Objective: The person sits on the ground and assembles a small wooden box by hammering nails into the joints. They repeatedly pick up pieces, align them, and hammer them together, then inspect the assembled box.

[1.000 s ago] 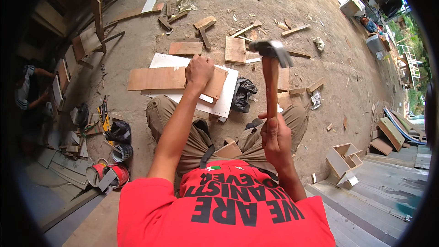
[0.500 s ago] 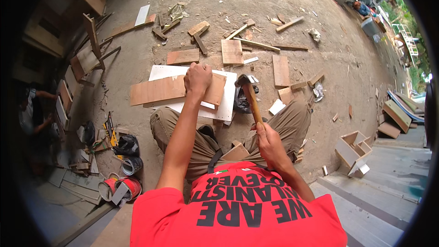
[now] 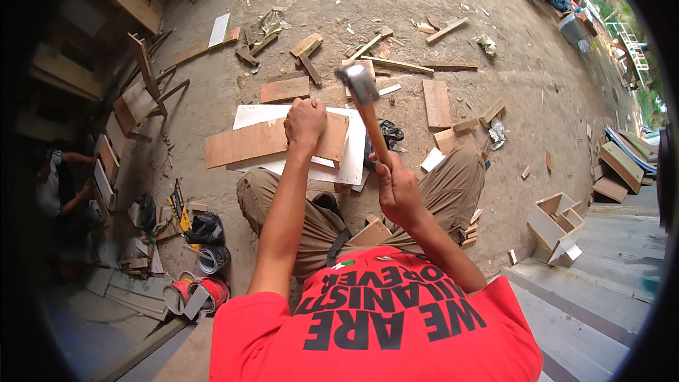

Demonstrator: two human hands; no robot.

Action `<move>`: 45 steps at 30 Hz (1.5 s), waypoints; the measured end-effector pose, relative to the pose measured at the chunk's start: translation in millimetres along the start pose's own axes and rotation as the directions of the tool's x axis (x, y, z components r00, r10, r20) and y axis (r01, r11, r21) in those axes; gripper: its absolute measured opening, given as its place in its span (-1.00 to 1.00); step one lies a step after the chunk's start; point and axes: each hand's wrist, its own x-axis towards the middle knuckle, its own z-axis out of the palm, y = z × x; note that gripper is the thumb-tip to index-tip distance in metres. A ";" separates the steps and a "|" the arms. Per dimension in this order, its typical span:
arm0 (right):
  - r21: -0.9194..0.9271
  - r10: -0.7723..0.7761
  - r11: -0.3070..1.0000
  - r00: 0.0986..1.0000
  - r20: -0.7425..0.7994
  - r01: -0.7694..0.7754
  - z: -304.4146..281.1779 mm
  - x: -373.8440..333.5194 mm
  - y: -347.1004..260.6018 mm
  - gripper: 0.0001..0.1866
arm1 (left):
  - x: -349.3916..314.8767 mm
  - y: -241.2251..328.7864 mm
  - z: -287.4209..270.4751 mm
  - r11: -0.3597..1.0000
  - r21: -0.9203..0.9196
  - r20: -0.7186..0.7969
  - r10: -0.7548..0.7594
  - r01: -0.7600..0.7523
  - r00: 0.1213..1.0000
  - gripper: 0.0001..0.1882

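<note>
1 light-brown wooden plank (image 3: 247, 143) already lies across the white rectangular panel (image 3: 357, 152), overhanging its left edge, any fastening, done or pending, not visible, under the curled left hand (image 3: 305, 124), its hold unclear, while the closed right hand (image 3: 399, 189) grips a steel-headed wooden-handled hammer (image 3: 371, 119) aloft.

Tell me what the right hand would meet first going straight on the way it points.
Probably the black bag, just beyond the right hand and partly behind the hammer in this view; depth is unclear, so the hand might pass above it.
</note>
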 end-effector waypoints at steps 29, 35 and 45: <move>-0.043 0.312 0.950 0.947 0.073 -0.309 -31.3 -57.8 20.3 -0.60 | 1.5 -3.7 5.6 0.999 0.009 -0.007 -0.032 0.032 0.999 -0.55; 0.200 -0.101 0.973 0.993 -0.063 0.112 -50.7 -12.4 -47.7 -0.65 | 2.5 -5.3 6.6 0.999 0.003 -0.029 -0.044 0.044 0.999 -0.57; -0.086 0.353 0.930 0.933 -0.077 -0.359 2.8 -61.4 87.9 -0.53 | 1.8 0.5 2.5 0.998 -0.023 -0.001 -0.053 0.053 0.999 -0.57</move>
